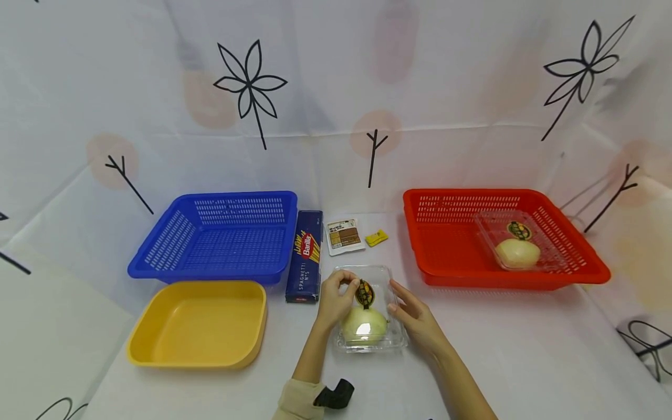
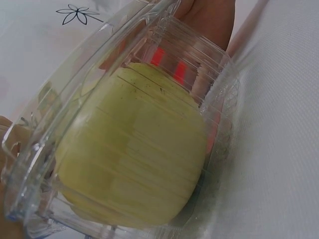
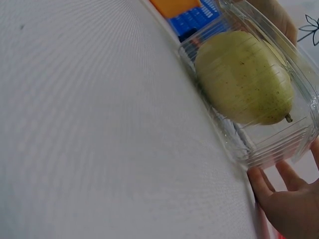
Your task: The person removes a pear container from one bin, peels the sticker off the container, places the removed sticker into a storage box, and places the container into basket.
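Note:
A clear plastic clamshell box (image 1: 379, 274) lies on the white table, holding a pale green fruit (image 1: 363, 325) with a short stem visible in the right wrist view. A round black-and-yellow label (image 1: 364, 293) is on its lid. At the lid's left, my left hand (image 1: 336, 300) brings thumb and forefinger together on the label's edge, pinching it. My right hand (image 1: 420, 326) rests with extended fingers against the right side of the box. In the right wrist view, the right fingers (image 3: 286, 174) touch the box's end wall.
A red basket (image 1: 436, 279) at right holds another boxed fruit (image 1: 517, 253). On the left are a blue basket (image 1: 210, 271) and a yellow tray (image 1: 196, 364). A spaghetti box (image 1: 304, 256), a white packet (image 1: 345, 236) and a small yellow packet (image 1: 376, 237) lie behind.

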The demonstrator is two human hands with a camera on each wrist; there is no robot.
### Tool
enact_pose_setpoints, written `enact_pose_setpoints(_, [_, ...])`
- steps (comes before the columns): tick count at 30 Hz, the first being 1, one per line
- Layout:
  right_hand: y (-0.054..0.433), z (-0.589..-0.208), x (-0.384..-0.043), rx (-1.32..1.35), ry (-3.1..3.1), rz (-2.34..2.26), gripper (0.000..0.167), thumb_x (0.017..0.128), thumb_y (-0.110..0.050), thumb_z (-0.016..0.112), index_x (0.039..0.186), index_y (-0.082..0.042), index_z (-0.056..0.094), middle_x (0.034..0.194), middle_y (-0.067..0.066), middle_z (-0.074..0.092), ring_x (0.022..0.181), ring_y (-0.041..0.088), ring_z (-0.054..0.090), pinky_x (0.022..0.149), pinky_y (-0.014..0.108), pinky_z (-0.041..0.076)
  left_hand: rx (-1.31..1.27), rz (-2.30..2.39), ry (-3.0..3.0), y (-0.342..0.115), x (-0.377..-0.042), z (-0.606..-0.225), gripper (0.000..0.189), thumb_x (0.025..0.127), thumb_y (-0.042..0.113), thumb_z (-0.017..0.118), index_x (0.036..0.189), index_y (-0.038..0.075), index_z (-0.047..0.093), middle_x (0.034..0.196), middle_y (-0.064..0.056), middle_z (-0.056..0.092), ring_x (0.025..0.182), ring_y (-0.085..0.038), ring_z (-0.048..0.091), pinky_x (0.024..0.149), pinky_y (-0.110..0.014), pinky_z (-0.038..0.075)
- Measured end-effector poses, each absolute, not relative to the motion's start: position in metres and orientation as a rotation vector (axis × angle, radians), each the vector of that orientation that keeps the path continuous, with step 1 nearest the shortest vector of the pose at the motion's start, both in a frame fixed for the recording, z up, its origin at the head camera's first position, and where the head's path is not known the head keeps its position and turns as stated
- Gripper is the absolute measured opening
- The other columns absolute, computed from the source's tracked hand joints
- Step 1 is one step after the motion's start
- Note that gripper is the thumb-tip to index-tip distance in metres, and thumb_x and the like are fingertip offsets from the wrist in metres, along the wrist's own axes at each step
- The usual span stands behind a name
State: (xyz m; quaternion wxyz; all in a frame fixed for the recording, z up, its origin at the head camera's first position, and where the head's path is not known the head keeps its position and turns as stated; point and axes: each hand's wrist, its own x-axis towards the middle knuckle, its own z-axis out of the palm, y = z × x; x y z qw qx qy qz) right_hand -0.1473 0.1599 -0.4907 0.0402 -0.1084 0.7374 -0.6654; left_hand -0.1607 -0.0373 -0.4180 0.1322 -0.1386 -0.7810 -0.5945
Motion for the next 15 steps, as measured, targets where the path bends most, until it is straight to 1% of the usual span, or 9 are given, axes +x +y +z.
enact_pose_setpoints(2, [0.1601,-0.4910,-0.1474,-0.339,2.258,-2.038,0.057,0.092,-0.007,0.056,0.144,0.000,0.034,0.148,0.025,0.029,0.128,0.050,0.035,0.101,0.051,0.037,-0.393,-1.739,-2.278,-0.0379,-0.1599,-0.4158,0.006,0.084,-0.010,0.057,0.082,-0.015,0.059,0.083,-0.025,0.062,0.080,-0.033,0.058,0.077,-0.038,0.050])
enact_pose_setpoints(4, [0.1603,-0.4910,-0.1473,-0.340,2.251,-2.039,0.057,0.092,-0.007,0.056,0.144,-0.001,0.034,0.148,0.024,0.029,0.128,0.051,0.034,0.102,0.057,0.033,-0.376,-1.781,-2.270,-0.0388,-0.1606,-0.4155,0.006,0.085,-0.010,0.056,0.083,-0.015,0.059,0.084,-0.025,0.061,0.081,-0.032,0.058,0.080,-0.035,0.050])
enact_pose_setpoints(7, [0.1605,-0.4916,-0.1477,-0.343,2.245,-2.039,0.057,0.092,-0.007,0.056,0.144,-0.001,0.033,0.149,0.024,0.028,0.128,0.051,0.033,0.101,0.059,0.031,-0.335,-1.897,-2.233,-0.0409,-0.1639,-0.4182,0.007,0.086,-0.010,0.054,0.086,-0.017,0.058,0.086,-0.025,0.061,0.080,-0.024,0.057,0.077,-0.025,0.050])
enact_pose_setpoints(10, [0.1605,-0.4914,-0.1476,-0.338,2.244,-2.036,0.058,0.092,-0.008,0.056,0.144,-0.001,0.033,0.149,0.024,0.028,0.129,0.051,0.033,0.101,0.059,0.032,-0.306,-1.998,-2.184,-0.0425,-0.1670,-0.4216,0.008,0.087,-0.010,0.053,0.087,-0.017,0.057,0.086,-0.024,0.060,0.076,-0.015,0.055,0.072,-0.016,0.047])
enact_pose_setpoints(12, [0.1605,-0.4913,-0.1476,-0.340,2.244,-2.035,0.058,0.092,-0.007,0.056,0.144,-0.001,0.033,0.149,0.024,0.028,0.129,0.051,0.033,0.101,0.059,0.032,-0.304,-2.018,-2.170,-0.0430,-0.1680,-0.4232,0.008,0.087,-0.010,0.054,0.087,-0.018,0.057,0.086,-0.025,0.060,0.075,-0.011,0.053,0.069,-0.014,0.045])
enact_pose_setpoints(15, [0.1607,-0.4909,-0.1478,-0.343,2.245,-2.033,0.057,0.092,-0.007,0.056,0.144,-0.001,0.033,0.149,0.024,0.028,0.129,0.051,0.033,0.101,0.059,0.031,-0.308,-2.027,-2.159,-0.0428,-0.1685,-0.4232,0.008,0.087,-0.010,0.054,0.086,-0.018,0.057,0.086,-0.026,0.060,0.075,-0.011,0.054,0.070,-0.014,0.046])
